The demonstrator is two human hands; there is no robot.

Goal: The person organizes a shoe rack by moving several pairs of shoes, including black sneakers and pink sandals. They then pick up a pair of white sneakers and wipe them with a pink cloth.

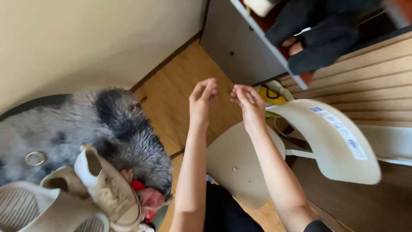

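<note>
Both hands up over the cream plastic chair (244,163): left hand (201,101) and right hand (249,103) close together, fingers loosely curled, holding nothing. Beige lace-up shoe (109,189) sits untouched, well left, beside grey fluffy rug (86,129).

The pale shoes (86,193) at the lower left are cut off by the bottom and left edges. The grey fur (86,129) runs out of the picture at the left edge and hides most of the red item (137,185) beneath it. Both forearms leave the picture at the bottom edge. The dark item (322,34) on the shelf (262,34) is blurred; its kind cannot be told. Whether the fingertips of the left hand (201,101) and right hand (250,105) pinch anything is too small to tell. The yellow object (270,94) is mostly hidden behind the right hand and the white chair (330,146).
</note>
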